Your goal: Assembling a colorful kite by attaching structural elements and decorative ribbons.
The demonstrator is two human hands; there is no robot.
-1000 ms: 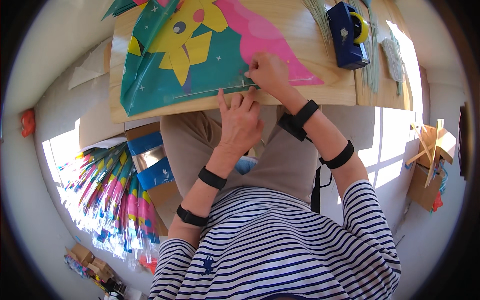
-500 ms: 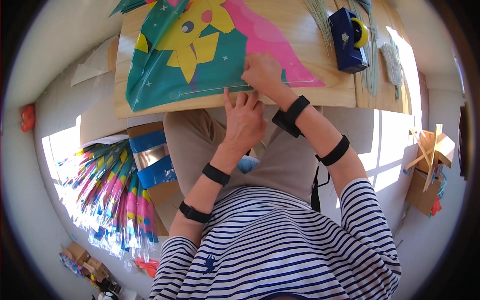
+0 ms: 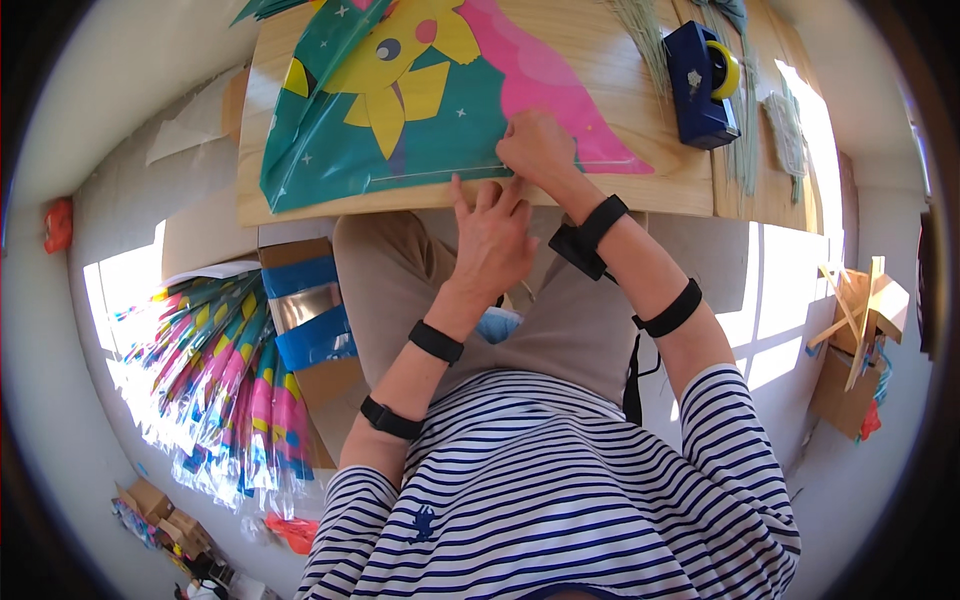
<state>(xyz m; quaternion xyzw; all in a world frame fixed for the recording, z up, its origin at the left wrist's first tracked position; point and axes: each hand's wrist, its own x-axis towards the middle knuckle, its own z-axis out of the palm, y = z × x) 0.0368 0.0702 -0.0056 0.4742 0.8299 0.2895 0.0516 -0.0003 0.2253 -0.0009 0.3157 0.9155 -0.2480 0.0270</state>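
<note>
A colourful plastic kite sheet [image 3: 400, 110], teal with a yellow figure and a pink patch, lies flat on the wooden table [image 3: 650, 185]. My right hand [image 3: 540, 150] rests on the sheet's near edge, fingers curled and pressing on it. My left hand [image 3: 490, 235] sits just below, at the table's front edge, fingers spread and their tips touching the sheet's lower border. A thin clear strip or stick runs along that border between the two hands. Both forearms wear black bands.
A blue tape dispenser [image 3: 705, 80] with a yellow roll stands at the table's right, beside thin green sticks [image 3: 745, 150]. A stack of packaged colourful kites [image 3: 225, 390] lies on the floor at left by a taped cardboard box [image 3: 310, 320]. Wooden pieces and a box [image 3: 855, 350] are at right.
The view has shifted, so the table and sheet sit a little lower. Both hands stay at the sheet's near edge, with the left fingers pushed slightly further up onto it.
</note>
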